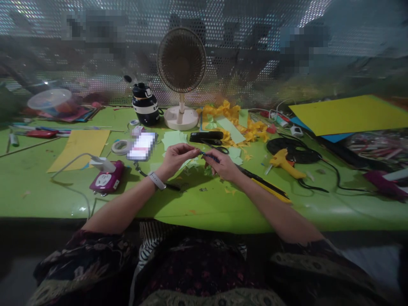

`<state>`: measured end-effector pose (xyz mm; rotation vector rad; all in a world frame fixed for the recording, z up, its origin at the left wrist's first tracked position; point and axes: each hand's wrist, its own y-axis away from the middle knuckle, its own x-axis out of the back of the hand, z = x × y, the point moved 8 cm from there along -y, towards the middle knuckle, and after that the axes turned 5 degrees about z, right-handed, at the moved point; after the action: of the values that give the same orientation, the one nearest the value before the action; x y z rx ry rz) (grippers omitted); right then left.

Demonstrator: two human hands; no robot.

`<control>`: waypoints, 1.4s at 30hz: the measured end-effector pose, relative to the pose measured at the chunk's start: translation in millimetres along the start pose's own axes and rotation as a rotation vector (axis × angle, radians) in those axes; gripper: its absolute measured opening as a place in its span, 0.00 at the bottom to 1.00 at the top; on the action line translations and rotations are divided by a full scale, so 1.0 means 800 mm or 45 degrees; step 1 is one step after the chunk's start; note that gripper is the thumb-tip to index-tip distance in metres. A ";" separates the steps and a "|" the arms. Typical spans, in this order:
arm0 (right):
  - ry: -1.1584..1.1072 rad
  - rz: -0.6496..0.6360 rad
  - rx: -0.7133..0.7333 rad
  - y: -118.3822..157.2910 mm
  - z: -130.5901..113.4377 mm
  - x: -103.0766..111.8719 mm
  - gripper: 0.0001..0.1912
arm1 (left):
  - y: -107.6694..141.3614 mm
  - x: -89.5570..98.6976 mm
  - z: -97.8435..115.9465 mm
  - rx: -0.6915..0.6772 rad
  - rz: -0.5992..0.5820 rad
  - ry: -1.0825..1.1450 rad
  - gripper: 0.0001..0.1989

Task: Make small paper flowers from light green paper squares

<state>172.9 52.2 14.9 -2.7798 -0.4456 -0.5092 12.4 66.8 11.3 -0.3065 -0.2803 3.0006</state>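
Over the middle of the green table, my left hand, with a pale watch band at the wrist, is closed in a pinch. What lies between its fingertips is too small to make out. Close beside it, my right hand is closed on a thin dark blue stick, whose tip points to my left fingertips. Pale green paper pieces lie just behind the hands, with a black stapler. Scissors are partly hidden by my right hand.
A fan and a dark jug stand at the back, beside orange paper cuttings. To the left are a phone, a tape roll and a purple power adapter. Rightward lie a yellow cutter and glue gun.
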 end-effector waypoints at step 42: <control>-0.332 0.238 -0.036 -0.010 0.000 0.038 0.16 | -0.011 0.017 0.017 0.153 -0.002 0.087 0.19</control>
<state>197.4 66.8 28.6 -2.8881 -0.2290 -0.1116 -3.1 74.9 23.4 -0.3953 -0.0928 2.9821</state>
